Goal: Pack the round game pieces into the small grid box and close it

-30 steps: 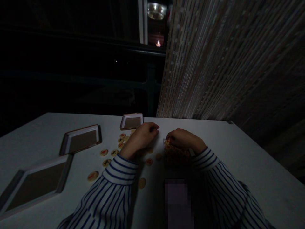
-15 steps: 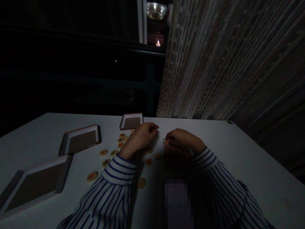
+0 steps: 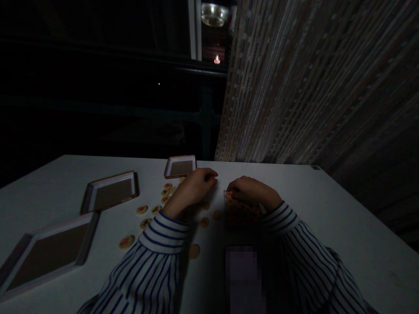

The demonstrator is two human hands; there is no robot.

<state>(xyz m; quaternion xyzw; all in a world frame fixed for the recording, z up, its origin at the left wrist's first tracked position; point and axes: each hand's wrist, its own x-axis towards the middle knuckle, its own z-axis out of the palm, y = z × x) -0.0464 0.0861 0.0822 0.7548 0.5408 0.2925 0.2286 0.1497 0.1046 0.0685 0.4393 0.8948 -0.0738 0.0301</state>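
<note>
My right hand (image 3: 250, 189) is bent over a small clear box (image 3: 244, 222) of reddish-marked round pieces. Its fingertips are closed on a Chinese chess piece (image 3: 229, 196) at the box's far left corner. My left hand (image 3: 198, 185) is held over the loose chess pieces, its fingers loosely bent and apart, with nothing visible in them. Round pale Chinese chess pieces with red or black characters, such as a red-marked piece (image 3: 126, 241) and a black-marked piece (image 3: 145, 223), lie scattered around my left forearm. Some pieces are hidden beneath that arm.
Three shallow trays or lids stand on the white table (image 3: 327, 218): a large one (image 3: 52, 248), a middle one (image 3: 111, 192) and a small one (image 3: 180, 167). A dark phone-like object (image 3: 244, 274), its surface blurred, lies near me. A string curtain (image 3: 278, 87) hangs behind the table.
</note>
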